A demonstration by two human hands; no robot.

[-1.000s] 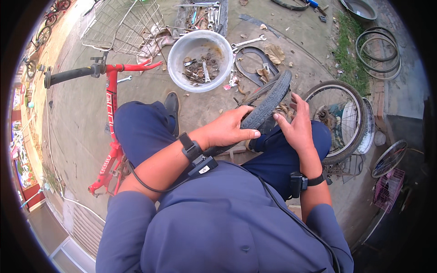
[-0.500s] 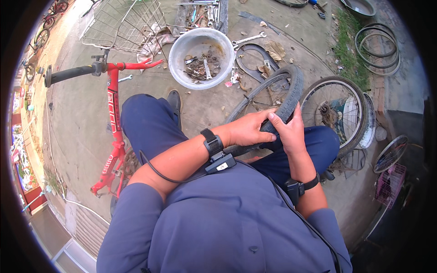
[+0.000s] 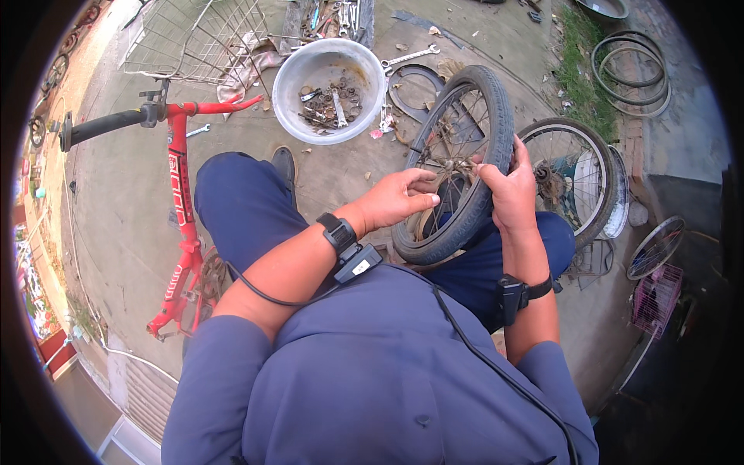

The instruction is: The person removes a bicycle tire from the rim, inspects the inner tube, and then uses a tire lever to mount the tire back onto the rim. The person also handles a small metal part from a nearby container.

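Observation:
A bicycle wheel with a black tyre and wire spokes stands tilted in front of me, between my knees. My right hand is closed round the tyre's right side, thumb on the near face and fingers behind. At the wheel's left side is my left hand, its thumb and half-curled fingers apart and nothing visible between them. It overlaps the rim there; whether it touches is unclear. The wheel's hub shows among the spokes.
A red bicycle frame stands left, beside a wire basket. Ahead are a white basin of small metal parts, a spanner and a tool tray. Another wheel lies right; loose tyres lie beyond.
The wheel has turned to show more of its spoked face and hub. My left hand has come off the tyre and moved left, fingers loosened; my right hand still grips the tyre.

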